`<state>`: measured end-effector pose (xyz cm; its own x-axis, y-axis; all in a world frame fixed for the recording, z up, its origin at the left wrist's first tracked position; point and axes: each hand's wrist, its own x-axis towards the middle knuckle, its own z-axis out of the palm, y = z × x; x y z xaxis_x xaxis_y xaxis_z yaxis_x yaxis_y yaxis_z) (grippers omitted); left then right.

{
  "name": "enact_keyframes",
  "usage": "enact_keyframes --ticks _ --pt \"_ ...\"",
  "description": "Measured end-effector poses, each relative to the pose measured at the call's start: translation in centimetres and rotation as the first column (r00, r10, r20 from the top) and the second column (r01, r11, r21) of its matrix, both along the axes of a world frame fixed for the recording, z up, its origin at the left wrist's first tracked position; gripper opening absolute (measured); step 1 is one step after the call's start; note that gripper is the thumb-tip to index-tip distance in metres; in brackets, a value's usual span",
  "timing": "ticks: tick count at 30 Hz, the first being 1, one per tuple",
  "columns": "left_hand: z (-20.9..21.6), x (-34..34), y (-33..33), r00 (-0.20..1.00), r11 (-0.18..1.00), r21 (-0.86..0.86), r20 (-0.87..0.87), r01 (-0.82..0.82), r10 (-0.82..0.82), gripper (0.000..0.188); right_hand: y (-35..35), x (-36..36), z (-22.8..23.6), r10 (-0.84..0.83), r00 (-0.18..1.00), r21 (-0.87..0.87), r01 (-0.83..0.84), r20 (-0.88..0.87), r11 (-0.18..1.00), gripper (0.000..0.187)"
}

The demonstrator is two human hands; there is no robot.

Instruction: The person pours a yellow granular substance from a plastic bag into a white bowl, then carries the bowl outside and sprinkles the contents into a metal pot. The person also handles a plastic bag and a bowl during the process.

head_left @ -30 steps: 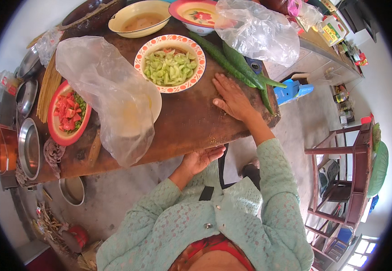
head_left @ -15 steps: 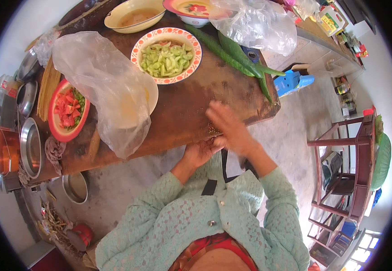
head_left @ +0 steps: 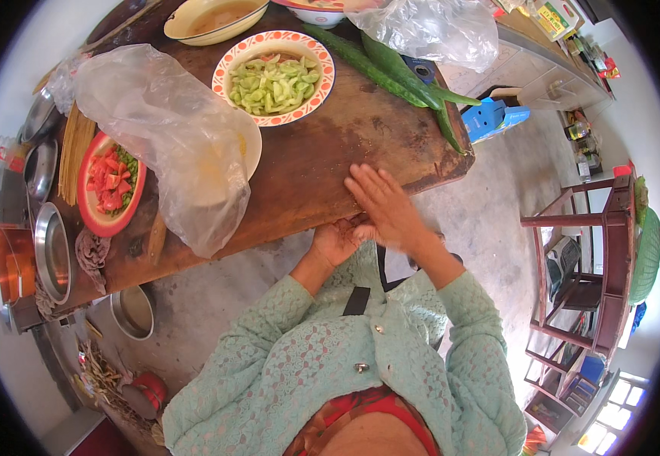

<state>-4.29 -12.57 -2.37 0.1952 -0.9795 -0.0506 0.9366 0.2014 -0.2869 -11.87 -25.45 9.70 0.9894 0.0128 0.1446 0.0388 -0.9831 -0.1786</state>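
At the near edge of the brown wooden table, my right hand lies palm down with its fingers stretched out. My left hand is cupped palm up just below that edge, close under the right one. Whether anything lies in the left palm is hidden. Beyond them stands a white bowl with an orange-patterned rim, full of sliced pale green vegetable. Long green cucumbers lie at the table's right end. A clear plastic bag covers part of a pale plate left of my hands.
A red-rimmed plate holds chopped tomato and green bits at the left. A cream basin with liquid sits at the back. Another plastic bag lies beyond the cucumbers. A metal pan rests on the floor; wooden furniture stands right.
My right hand has come down flatter at the table edge, and its motion blur has lessened. Small crumbs seen beside it earlier no longer show there. The view has shifted slightly.
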Motion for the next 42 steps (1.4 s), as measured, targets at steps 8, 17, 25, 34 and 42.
enact_keyframes --ticks 8,17,25,34,42 --pt "2.0 -0.1 0.3 0.994 0.99 0.144 0.109 0.003 -0.019 0.047 2.8 -2.8 0.1 0.044 0.999 0.179 -0.046 0.017 0.983 0.083" --pt "0.0 0.4 0.3 0.967 0.999 -0.016 0.249 0.05 -0.045 0.049 -2.8 1.1 -0.4 -0.135 0.989 -0.085 0.14 0.065 0.987 0.085" --pt "-0.6 0.3 1.9 0.993 0.988 0.149 0.107 0.032 -0.048 0.052 6.1 -2.4 -1.6 0.08 0.996 0.103 -0.075 -0.048 0.992 0.083" --pt "1.0 0.8 2.8 0.97 0.988 0.141 0.222 0.064 -0.094 0.048 -4.3 2.0 0.0 -0.299 0.939 0.068 0.291 0.171 0.954 0.075" --pt "1.6 1.3 2.6 0.975 0.988 0.119 0.184 0.1 -0.121 0.052 -7.6 8.0 -0.3 -0.239 0.966 -0.106 0.249 0.1 0.963 0.078"
